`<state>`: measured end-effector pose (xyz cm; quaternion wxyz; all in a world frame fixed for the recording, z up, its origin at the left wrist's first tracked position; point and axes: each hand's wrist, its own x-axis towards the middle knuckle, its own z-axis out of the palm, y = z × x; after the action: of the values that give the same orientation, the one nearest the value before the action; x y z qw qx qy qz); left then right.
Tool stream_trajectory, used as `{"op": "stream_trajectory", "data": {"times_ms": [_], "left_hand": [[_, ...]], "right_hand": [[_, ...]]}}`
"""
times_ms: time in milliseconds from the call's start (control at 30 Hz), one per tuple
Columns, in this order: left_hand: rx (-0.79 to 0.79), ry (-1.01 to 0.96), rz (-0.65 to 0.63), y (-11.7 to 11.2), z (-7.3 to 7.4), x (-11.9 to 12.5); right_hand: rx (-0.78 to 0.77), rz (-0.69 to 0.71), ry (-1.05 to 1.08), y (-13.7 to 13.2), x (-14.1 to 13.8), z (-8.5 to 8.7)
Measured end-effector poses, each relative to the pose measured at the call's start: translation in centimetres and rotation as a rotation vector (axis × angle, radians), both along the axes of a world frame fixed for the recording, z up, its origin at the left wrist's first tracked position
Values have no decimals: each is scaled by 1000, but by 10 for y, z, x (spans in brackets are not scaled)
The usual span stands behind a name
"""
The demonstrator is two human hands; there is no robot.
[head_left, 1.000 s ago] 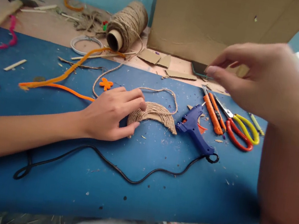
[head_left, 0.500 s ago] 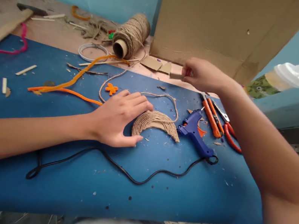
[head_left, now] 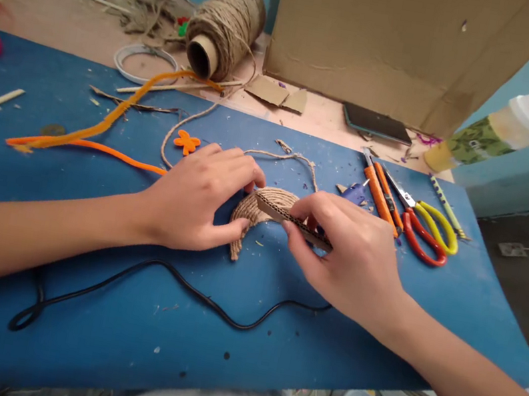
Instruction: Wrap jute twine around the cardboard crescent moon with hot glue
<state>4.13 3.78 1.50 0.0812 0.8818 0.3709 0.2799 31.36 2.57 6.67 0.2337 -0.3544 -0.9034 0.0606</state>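
Note:
A twine-covered cardboard arch (head_left: 244,211) lies on the blue table mat. My left hand (head_left: 198,197) grips its left side, with the thumb and fingertips on the coils. In my right hand (head_left: 351,253) a small corrugated cardboard piece (head_left: 270,208) is pinched, tilted edge-up over the arch's coils. Loose twine (head_left: 308,161) runs behind the arch. The blue glue gun (head_left: 355,193) is mostly hidden behind my right hand, and its black cord (head_left: 207,298) winds across the mat in front.
Behind stand a twine spool (head_left: 229,26) and a large cardboard sheet (head_left: 372,40). Orange cutters (head_left: 381,194), scissors (head_left: 423,235), a phone (head_left: 377,123) and a drink cup (head_left: 501,133) sit to the right. An orange pipe cleaner (head_left: 121,110) and orange flower (head_left: 186,142) lie left.
My right hand has come from the back of the table, by the cardboard scraps, down to the arch with the cardboard piece. My left hand stays at the arch. The view has shifted.

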Motion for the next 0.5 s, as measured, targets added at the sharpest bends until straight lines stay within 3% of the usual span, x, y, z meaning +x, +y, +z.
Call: {"op": "stream_trajectory", "data": {"times_ms": [333,500], "left_hand": [[-34,24,-12,0,0,1],[-33,40,2,1,-1,-1]], "right_hand": [[12,68,-68,3,-8,-11],[11,-29,60,4,-7,-4]]}}
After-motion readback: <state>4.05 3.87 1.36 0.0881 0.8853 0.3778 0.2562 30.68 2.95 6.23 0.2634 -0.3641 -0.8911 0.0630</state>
